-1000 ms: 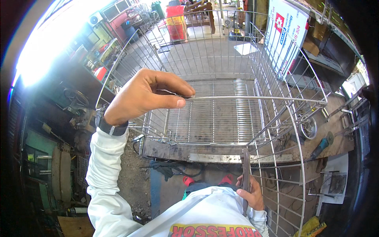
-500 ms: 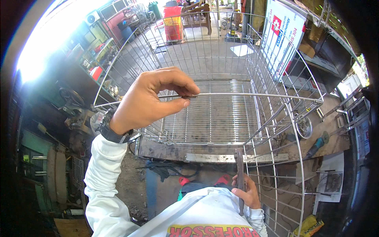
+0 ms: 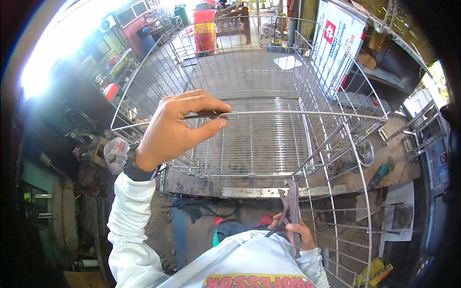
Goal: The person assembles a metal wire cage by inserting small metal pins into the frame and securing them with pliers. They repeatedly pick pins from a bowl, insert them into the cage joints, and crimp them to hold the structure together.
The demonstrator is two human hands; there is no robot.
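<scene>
Left hand (image 3: 173, 122) has its thumb apart from its fingers at the top wire (image 3: 288, 112) of the wire basket (image 3: 252, 139); I cannot tell whether it grips, though I'd favour light, steady support. Right hand (image 3: 305, 234) holds spread-jawed locking pliers (image 3: 293, 206) nearer the body, the wire running rightward from the left fingertips.

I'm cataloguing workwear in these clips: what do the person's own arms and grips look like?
The left sleeve is white, loose and wrinkled; a black watch sits at that wrist. The right sleeve is white too. The left grip and right grip wear no gloves.
</scene>
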